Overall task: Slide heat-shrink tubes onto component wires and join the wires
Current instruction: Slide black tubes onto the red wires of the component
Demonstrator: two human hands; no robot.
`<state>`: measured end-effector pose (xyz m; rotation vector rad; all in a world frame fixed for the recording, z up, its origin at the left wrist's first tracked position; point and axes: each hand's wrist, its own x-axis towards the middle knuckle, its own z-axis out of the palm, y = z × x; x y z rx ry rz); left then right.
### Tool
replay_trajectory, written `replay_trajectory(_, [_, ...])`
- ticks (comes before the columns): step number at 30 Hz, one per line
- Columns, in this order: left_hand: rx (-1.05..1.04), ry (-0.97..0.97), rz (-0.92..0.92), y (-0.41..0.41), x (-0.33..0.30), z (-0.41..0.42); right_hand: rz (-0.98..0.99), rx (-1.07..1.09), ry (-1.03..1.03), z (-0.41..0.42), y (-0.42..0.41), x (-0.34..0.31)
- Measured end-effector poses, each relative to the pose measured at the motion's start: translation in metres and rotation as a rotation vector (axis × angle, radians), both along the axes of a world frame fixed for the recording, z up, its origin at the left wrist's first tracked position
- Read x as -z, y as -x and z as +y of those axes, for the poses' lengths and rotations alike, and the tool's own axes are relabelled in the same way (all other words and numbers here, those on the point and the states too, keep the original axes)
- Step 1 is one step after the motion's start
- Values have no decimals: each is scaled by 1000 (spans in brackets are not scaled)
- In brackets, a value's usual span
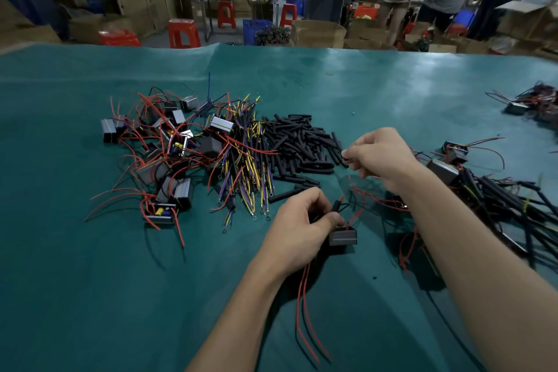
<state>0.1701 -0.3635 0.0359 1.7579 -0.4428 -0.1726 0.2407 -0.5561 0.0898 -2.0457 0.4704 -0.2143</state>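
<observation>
Head view looks down on a green table (90, 281) laid out in working order from left to right. At far left sits a heap of small boxed parts (164, 148) with red wires trailing out, raw stock not yet touched. Beside it lies a bundle of coloured lead wires (244, 166) with ring ends, and just right of that a pile of black tubes (297, 142), all within easy reach of both arms. At the right edge of the table a tangle of finished pieces (498, 196) looks like the done side, so work seems to travel across the body from left to right.

The left hand (297, 225) curls its grip round one boxed part (342, 236) and its wires, thumb pressing on top, holding it near the body just above the table. I judge this steadies the loose wire ends so they point up toward the other hand. Two long red wires (305, 320) hang from under that hand toward the near edge.

The right hand (382, 157) reaches to the near right edge of the tube pile, its fingertips pinching the end of a single black tube (344, 157). The tube is not yet on any wire. The next move likely calls for bringing it to the held wire and threading it on, where a frayed tip could snag.

Behind the table stand red stools (184, 33) and cardboard boxes (318, 33).
</observation>
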Motion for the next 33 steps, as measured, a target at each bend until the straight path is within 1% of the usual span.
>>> replay_trajectory(4, [-3,0,-11,0,-1,1,-32,57,11,0,0,6])
replay_trajectory(8, [-2,6,-9,0,-2,1,-13,40,152,1,-1,13])
replay_trajectory(12, [-1,4,-4,-1,0,1,41,-36,249,0,1,10])
replay_trajectory(17, [2,1,-2,0,0,0,37,48,375,-15,-7,3])
replay_trajectory(20, [4,-8,-6,0,0,0,108,-7,514,-16,-16,-2])
replay_trajectory(22, [1,-8,-5,0,1,0,145,-67,563,-13,-22,-3])
replay_trajectory(25, [-8,-17,-3,-1,2,1,178,-133,589,-7,-26,-2])
replay_trajectory(29, [-5,-14,-3,0,0,1,197,-160,519,-9,-25,-2])
replay_trajectory(31, [0,-10,-4,0,-1,1,170,-148,512,-9,-22,-2])
replay_trajectory(33, [2,-9,-4,1,-1,1,91,-139,515,-5,-20,-2])
